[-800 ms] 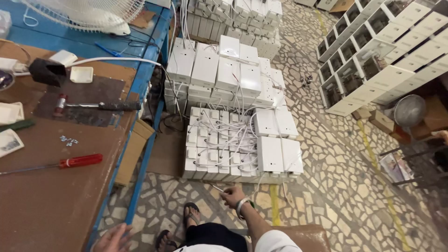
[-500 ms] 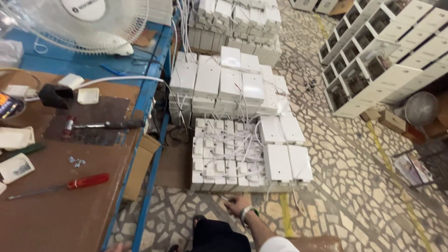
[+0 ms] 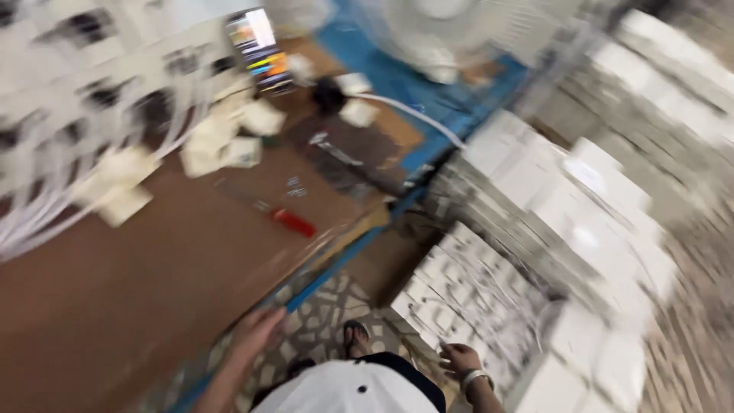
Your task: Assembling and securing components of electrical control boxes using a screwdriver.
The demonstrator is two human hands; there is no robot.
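White boxes (image 3: 489, 298) stack just beyond the right hand's fingers (image 3: 453, 353); a bright multicoloured screen (image 3: 258, 42) stands far beyond the left fingers (image 3: 267, 321).

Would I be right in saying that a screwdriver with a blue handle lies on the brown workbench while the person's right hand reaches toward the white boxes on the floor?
Not quite: in the head view the screwdriver on the brown workbench has a red handle, not blue. The right hand does reach toward the white boxes on the floor.
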